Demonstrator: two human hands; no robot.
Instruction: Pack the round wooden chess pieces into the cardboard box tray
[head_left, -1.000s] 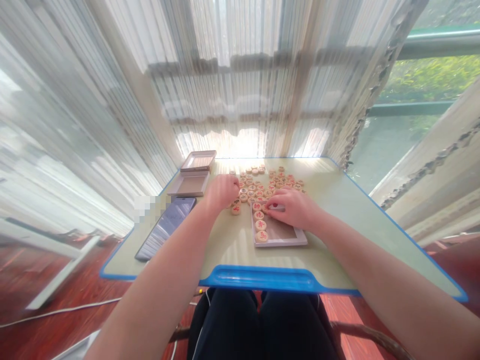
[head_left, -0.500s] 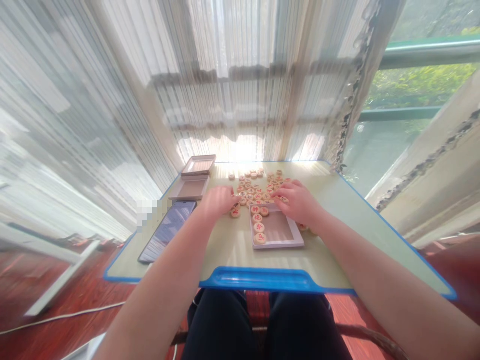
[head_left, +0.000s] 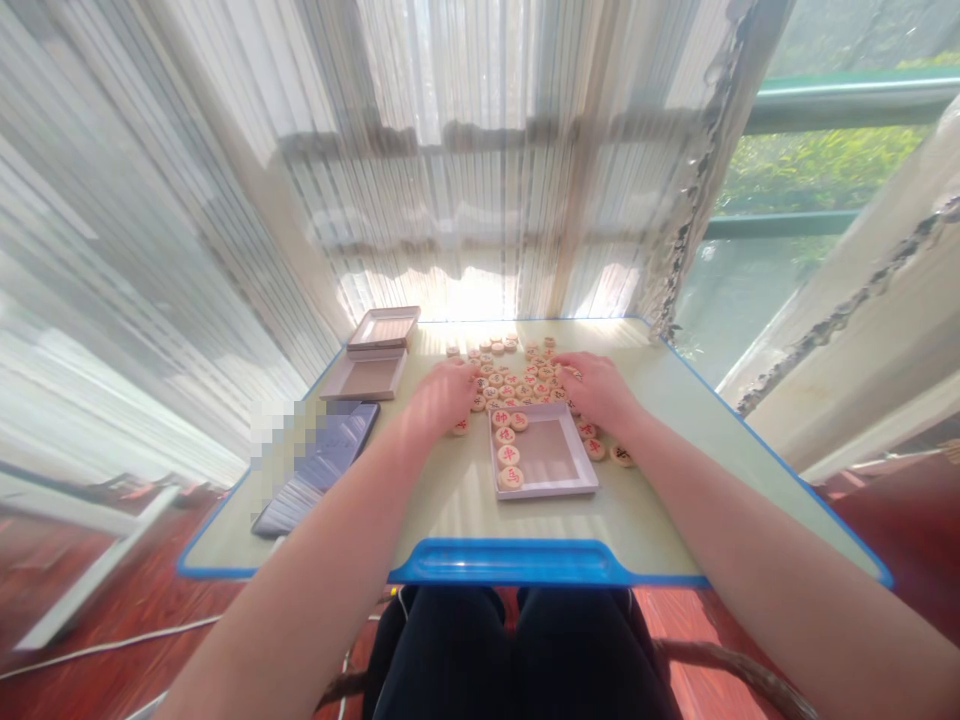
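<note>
Many round Chinese chess pieces (head_left: 511,380) with red or dark characters lie spread in front of me, sunlit. At their left edge is my left hand (head_left: 448,392), its fingers stretched towards the pieces and partly hidden; it holds nothing that I can see. My right hand (head_left: 598,388) reaches over the right edge, fingers apart and touching pieces. Between my forearms sits a shallow open box (head_left: 551,490). Inside it, several red-marked pieces (head_left: 508,456) form a column along the left wall, with another piece (head_left: 519,421) beside the top one.
On the left side of the table (head_left: 750,480) are a second shallow box (head_left: 366,375), a box lid or tray (head_left: 385,328) behind it, and a dark phone or tablet (head_left: 322,470). Loose pieces (head_left: 594,449) lie right of the near box. A sheer curtain (head_left: 465,200) hangs behind.
My right hand has shifted slightly to the far side, uncovering loose pieces right of the box. My left hand stays at the pieces' left edge. The view has shifted a little.
</note>
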